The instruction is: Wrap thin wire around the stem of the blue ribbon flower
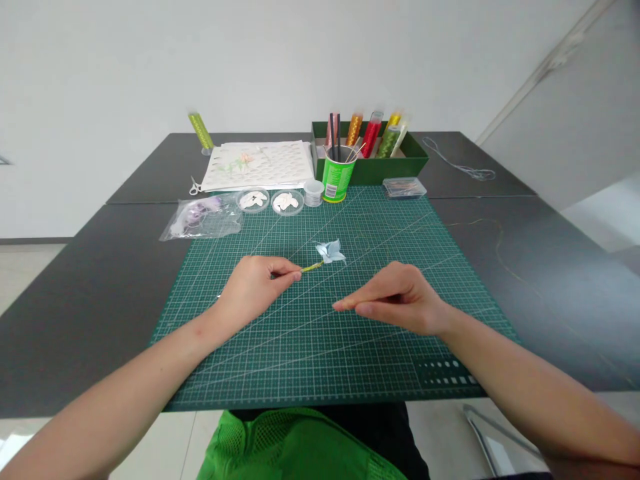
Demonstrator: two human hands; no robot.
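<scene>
My left hand [257,283] is closed in a pinch on the yellow-green stem of a small artificial flower [331,251]. Its pale blue petals point to the right, past my fingertips, above the green cutting mat [310,360]. To the right and a little nearer to me is my right hand [400,300], apart from the flower. Its index finger reaches left and the thumb lies against it from below. Whatever may be between these fingertips is too fine to make out. A thin thread [500,248] trails over the table on the right.
Behind the mat's middle stand a green can [337,179] with sticks and a dark green box [367,175] of thread spools. Two dishes of white pieces [253,199], a lidded tub [313,193], a plastic bag [200,217], white sheets [257,167] and a clear case [404,188] lie nearby.
</scene>
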